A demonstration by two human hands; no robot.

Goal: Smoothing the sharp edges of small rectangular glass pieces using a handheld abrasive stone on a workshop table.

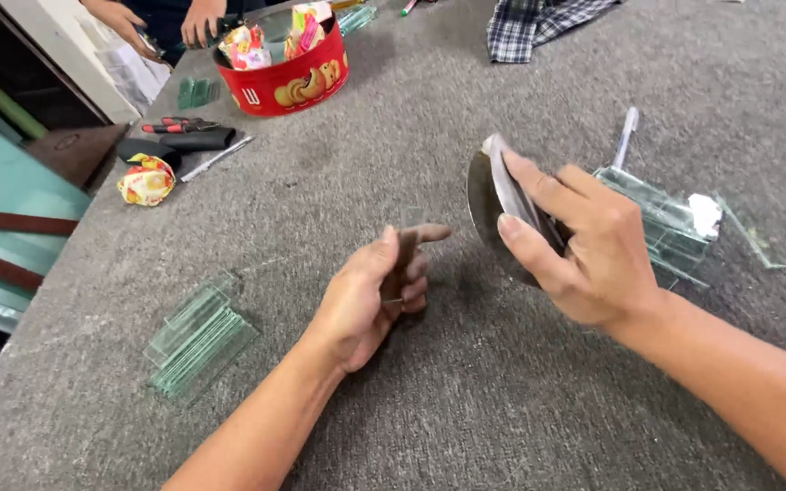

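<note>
The left hand (370, 295) pinched a small glass strip (408, 238) upright between closed fingers. The right hand (584, 250) gripped what looked like a grinding disc (487, 205) just beside it, above the grey surface (393, 164).

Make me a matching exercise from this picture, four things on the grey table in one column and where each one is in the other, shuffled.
Things:
1. red round tin
2. stack of glass strips
3. checked cloth
4. dark round disc

Places:
A. held in the right hand
B. far edge, top middle
C. lying left of the left hand
D. far left, filled with wrapped sweets

Pairs: 1-D, 2-C, 3-B, 4-A
</note>
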